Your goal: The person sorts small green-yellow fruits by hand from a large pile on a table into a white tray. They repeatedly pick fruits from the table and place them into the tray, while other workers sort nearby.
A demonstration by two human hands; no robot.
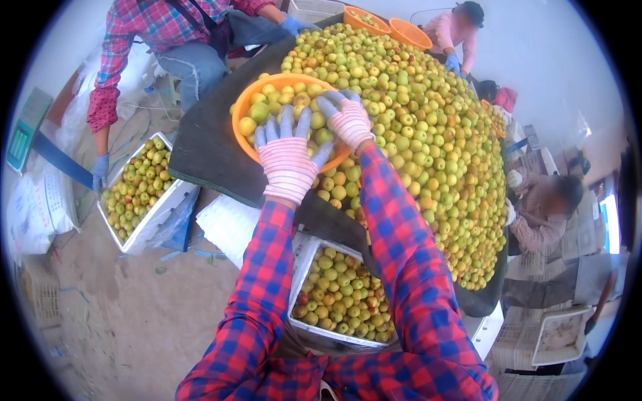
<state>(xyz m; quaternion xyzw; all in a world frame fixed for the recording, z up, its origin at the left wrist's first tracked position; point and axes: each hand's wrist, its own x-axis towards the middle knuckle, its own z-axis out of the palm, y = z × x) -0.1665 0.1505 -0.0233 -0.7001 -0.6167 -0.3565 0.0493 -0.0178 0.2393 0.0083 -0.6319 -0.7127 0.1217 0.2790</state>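
Observation:
An orange plastic basin [244, 139] holds small round yellow-green fruits [274, 103] that look like jujubes. My left hand [289, 155], in a striped glove with grey-blue coated fingers, lies over the fruits at the basin's near side, fingers spread. At the right rim is my right hand [347, 118], gloved alike, its fingers reaching over the edge toward the fruits. Whether those fingers grip anything is hidden. The basin sits on a dark-covered table [210, 145], against a large heap of the same fruits [416, 130].
Below the table edge, a white foam box [296, 295] holds fruits; another filled box [183, 193] stands left, beside a co-worker's gloved hand [101, 170]. A scale [25, 133] rises at far left. Other people work around the heap. Orange basins [409, 34] and plastic crates [562, 336] stand farther off.

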